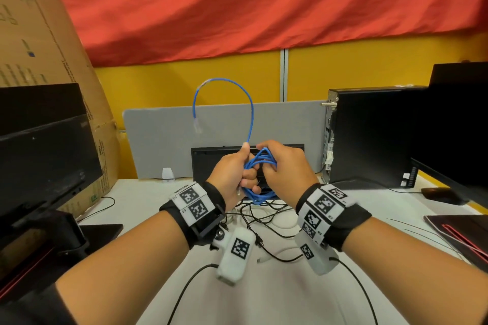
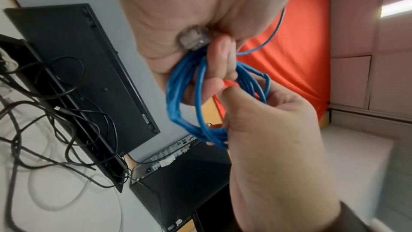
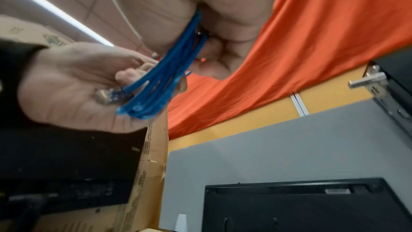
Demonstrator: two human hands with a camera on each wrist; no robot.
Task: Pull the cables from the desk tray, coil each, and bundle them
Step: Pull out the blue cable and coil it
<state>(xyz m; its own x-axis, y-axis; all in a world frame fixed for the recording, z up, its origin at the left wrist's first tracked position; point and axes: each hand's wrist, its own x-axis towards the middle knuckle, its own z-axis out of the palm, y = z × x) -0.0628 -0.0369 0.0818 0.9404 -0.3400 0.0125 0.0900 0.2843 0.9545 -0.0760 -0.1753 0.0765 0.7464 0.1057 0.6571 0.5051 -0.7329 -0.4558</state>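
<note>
A blue network cable (image 1: 260, 166) is wound into a small coil that both hands hold above the desk. My left hand (image 1: 239, 166) grips one side of the coil, and a clear plug (image 2: 194, 40) lies against its palm. My right hand (image 1: 284, 163) curls round the other side of the coil (image 3: 160, 77). The cable's free end (image 1: 224, 82) arcs upward from the left fist and hangs down to a second clear plug (image 1: 196, 125). Below the hands, black and white cables (image 1: 264, 219) lie tangled on the white desk, spilling from a long black tray (image 2: 67, 112).
A black keyboard (image 1: 211, 155) leans against a grey divider panel (image 1: 163, 134) behind the hands. A black computer tower (image 1: 369, 134) stands at the right, monitors (image 1: 39, 145) and a cardboard box (image 1: 39, 34) at the left. A mouse (image 1: 441, 194) lies at far right.
</note>
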